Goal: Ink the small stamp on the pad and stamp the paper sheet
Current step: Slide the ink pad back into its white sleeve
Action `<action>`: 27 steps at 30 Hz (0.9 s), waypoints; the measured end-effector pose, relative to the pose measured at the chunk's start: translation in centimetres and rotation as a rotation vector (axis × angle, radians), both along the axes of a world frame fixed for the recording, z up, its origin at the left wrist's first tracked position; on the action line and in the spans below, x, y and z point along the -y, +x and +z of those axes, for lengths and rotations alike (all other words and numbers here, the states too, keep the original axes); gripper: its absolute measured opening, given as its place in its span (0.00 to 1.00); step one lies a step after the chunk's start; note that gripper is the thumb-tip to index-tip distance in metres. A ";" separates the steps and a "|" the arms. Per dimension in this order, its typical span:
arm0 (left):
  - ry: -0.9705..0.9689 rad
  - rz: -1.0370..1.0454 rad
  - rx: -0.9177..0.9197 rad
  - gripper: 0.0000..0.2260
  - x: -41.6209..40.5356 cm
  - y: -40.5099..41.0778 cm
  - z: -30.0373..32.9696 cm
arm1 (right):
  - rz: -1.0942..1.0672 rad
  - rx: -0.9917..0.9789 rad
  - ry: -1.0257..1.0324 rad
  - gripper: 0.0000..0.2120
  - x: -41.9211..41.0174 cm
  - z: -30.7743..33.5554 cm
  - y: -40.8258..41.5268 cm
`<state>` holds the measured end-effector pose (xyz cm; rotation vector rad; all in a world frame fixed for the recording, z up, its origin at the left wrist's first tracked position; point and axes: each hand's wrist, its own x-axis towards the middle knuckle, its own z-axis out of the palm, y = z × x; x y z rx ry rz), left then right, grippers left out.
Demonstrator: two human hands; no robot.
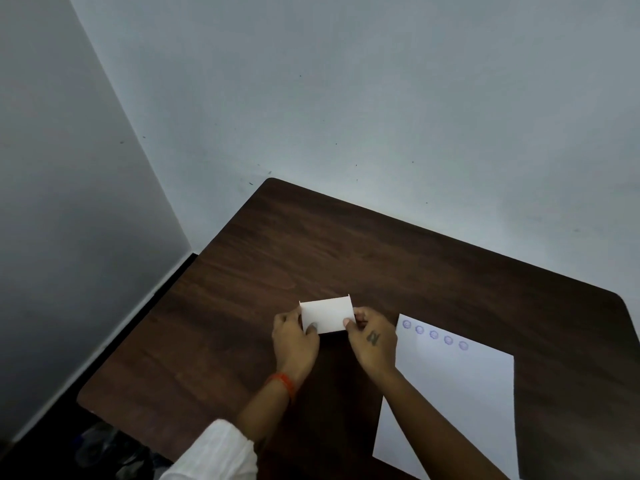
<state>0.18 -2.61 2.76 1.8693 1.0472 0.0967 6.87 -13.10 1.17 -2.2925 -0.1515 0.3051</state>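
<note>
A small white rectangular box (326, 314), probably the ink pad's case with its lid raised, sits mid-table. My left hand (294, 342) grips its left end and my right hand (373, 339) grips its right end. What lies under the white flap is hidden. To the right lies the white paper sheet (457, 403), with a row of several round purple stamp marks (434, 334) along its top edge. I see no stamp.
The dark wooden table (277, 244) stands in a corner, grey walls behind and to the left. Its left edge drops to a dark floor with blurred objects (114, 448) at the lower left. An orange band circles my left wrist.
</note>
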 end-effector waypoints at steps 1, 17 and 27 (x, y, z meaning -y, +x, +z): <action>-0.006 -0.003 -0.014 0.21 0.1 0.1 -0.2 | 0.008 -0.001 -0.014 0.11 0.1 -0.2 0.3; -0.006 0.018 -0.091 0.19 0.7 0.8 -2.7 | 0.048 -0.013 -0.136 0.11 -0.2 -3.0 1.4; 0.030 0.027 -0.097 0.19 0.5 0.9 -3.2 | 0.033 0.020 -0.155 0.10 -0.3 -3.5 1.8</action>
